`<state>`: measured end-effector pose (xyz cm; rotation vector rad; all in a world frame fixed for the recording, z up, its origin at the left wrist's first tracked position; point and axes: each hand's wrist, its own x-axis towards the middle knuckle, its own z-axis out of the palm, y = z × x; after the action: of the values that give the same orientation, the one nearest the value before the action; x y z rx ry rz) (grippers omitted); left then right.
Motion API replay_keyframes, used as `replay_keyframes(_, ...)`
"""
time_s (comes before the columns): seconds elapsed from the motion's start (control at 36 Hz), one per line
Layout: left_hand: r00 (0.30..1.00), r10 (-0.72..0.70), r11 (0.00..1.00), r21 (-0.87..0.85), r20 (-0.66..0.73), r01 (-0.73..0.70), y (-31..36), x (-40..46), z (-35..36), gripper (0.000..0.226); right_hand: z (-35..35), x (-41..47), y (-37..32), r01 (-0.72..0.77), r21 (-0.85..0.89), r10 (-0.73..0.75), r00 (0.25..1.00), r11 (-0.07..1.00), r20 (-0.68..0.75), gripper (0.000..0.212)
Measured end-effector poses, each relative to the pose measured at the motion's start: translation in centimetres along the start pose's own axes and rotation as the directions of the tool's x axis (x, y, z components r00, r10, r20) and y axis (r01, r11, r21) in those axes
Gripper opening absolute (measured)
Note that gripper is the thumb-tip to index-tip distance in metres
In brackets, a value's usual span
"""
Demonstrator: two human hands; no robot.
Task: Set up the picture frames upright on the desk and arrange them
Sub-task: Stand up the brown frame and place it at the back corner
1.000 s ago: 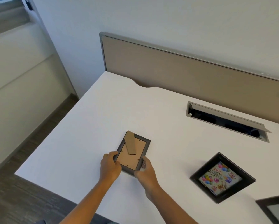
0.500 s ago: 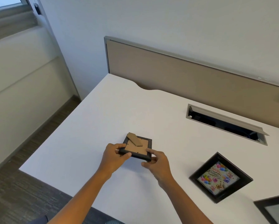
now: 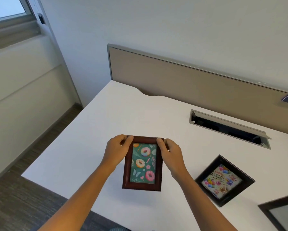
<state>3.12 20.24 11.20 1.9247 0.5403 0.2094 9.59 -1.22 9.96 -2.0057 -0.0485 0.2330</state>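
The left hand (image 3: 117, 151) and the right hand (image 3: 170, 153) grip the top corners of a glossy reddish-brown wooden frame (image 3: 142, 164) over the smooth white desk (image 3: 123, 114), perhaps lifted. At right, a black square frame (image 3: 224, 180) lies flat.

A plain white wall (image 3: 156, 22) rises behind the white counter (image 3: 123, 117), with a tan divider panel (image 3: 181, 80) edged in grey metal along the far side. A grey cable slot (image 3: 228, 127) sits open in the top. At upper left, a window (image 3: 6, 7) lets in pale daylight; grey-brown carpet (image 3: 14, 197) covers the floor.
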Motion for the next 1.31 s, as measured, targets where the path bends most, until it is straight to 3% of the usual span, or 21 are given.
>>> replay_keyframes(0.17, 0.992, -0.11, 0.985, -0.124, 0.056, 0.116, 1.4, -0.4, 0.3, 0.032, -0.5, -1.1, -0.9, -0.138, 0.182, 0.135, 0.99, 0.974, 0.031, 0.058)
replay_keyframes(0.36, 0.981, -0.168, 0.961, -0.204, 0.094, 0.184, 1.7, -0.9, 0.6, 0.04, -1.2, -1.7, -1.3, -0.239, 0.24, 0.22, 0.97, 0.941, 0.101, 0.058)
replay_keyframes(0.72, 0.99, -0.131, 0.961, -0.238, 0.055, 0.14, 1.7, -0.8, 0.4, 0.034, -1.3, -2.7, -1.4, -0.399, 0.169, 0.345, 0.897, 0.901, 0.278, 0.083)
replay_keyframes(1.11, 0.994, -0.074, 0.96, -0.266, 0.077, 0.092, 1.4, -0.1, 1.0, 0.024, -1.4, -2.5, -0.8, -0.447, 0.289, 0.356, 0.879, 0.847, 0.316, 0.08)
replay_keyframes(1.31, 0.992, -0.068, 0.957, -0.275, 0.108, 0.096, 0.8, 1.1, 1.5, 0.016, -0.9, -1.9, -0.2, -0.481, 0.35, 0.377, 0.867, 0.804, 0.326, 0.091)
